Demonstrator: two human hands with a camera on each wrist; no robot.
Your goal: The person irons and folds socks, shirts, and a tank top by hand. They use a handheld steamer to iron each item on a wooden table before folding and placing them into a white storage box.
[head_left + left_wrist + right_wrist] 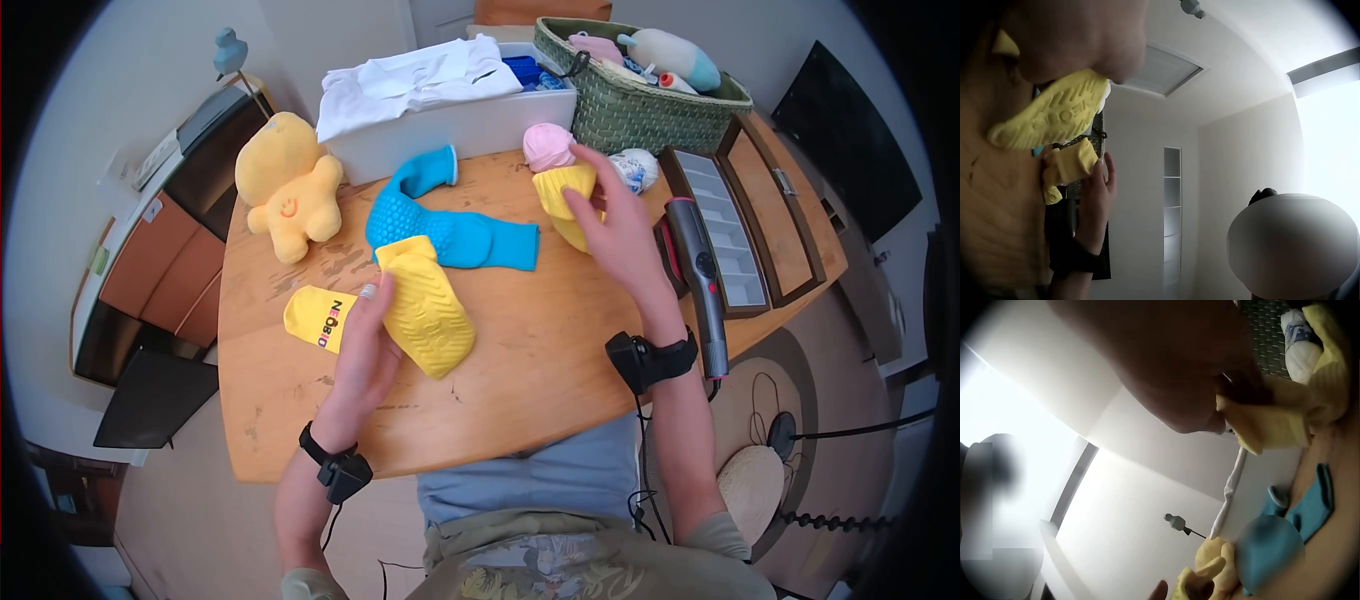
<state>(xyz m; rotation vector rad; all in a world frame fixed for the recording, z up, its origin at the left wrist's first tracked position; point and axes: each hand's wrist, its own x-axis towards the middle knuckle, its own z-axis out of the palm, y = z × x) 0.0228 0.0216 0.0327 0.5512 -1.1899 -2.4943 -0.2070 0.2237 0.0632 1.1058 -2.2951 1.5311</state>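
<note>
My left hand holds a yellow sock by its upper side, its ridged sole facing up; the left wrist view shows the same ridged sock. A flat yellow sock piece with dark lettering lies beside that hand. My right hand pinches the cuff of another yellow sock, which hangs over the table beside pink yarn. In the right wrist view this sock's cuff stands wide. Between the hands and farther back lie blue socks with a dotted surface.
A yellow plush toy sits at the left. Behind stand a white bin with white cloth and a green basket. Pink yarn, a white yarn ball, a hair-styling tool and a compartment box are at the right.
</note>
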